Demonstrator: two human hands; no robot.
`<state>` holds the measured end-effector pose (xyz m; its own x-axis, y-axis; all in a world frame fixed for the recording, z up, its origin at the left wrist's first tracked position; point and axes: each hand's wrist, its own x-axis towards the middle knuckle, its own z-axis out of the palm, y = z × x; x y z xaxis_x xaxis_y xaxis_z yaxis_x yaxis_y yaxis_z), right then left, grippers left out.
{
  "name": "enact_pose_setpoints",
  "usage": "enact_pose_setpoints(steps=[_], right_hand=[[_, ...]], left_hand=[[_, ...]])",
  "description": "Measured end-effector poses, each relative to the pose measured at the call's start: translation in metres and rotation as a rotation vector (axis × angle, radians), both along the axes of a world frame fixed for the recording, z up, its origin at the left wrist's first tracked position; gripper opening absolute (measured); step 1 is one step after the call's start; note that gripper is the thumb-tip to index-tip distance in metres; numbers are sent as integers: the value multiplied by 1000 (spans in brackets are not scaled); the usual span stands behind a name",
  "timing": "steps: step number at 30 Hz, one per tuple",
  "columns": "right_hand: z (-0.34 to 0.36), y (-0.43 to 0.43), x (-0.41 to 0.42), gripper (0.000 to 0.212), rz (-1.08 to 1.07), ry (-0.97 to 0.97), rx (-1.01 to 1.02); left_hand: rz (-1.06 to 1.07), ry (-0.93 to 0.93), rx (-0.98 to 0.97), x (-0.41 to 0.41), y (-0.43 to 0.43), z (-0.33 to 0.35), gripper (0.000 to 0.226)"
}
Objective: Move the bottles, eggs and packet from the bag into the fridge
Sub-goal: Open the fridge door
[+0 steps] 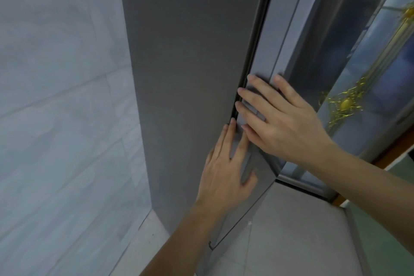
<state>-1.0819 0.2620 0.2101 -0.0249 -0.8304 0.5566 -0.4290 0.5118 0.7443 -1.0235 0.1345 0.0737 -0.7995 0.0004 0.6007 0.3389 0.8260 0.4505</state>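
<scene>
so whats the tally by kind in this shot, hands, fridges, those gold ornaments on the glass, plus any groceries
bare hands: 2 (left hand, right hand, both flat at the door seam)
tall matte grey fridge: 1
yellow-gold ornaments on the glass panel: 2
bottles, eggs, packet, bag: 0 in view
total: 5

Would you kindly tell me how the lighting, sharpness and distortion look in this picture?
Head view: flat, bluish light with no hard shadows. Head view: the right hand is slightly motion-blurred at its fingertips, and the left hand is a little sharper. Head view: the wide-angle lens makes the fridge edges lean and splay.
</scene>
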Motion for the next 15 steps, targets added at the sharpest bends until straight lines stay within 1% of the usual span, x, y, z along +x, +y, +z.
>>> enact_pose_setpoints(steps=[7,12,15], right_hand=[[-4,0,-5,42,-71,7,0],[-5,-2,-5,40,-64,9,-12],[-5,-2,-5,39,-50,9,-20]], left_hand=[[-107,-32,120,-1,-1,0,92],[-136,-27,130,2,-5,3,94],[-171,-31,176,4,-5,6,96]])
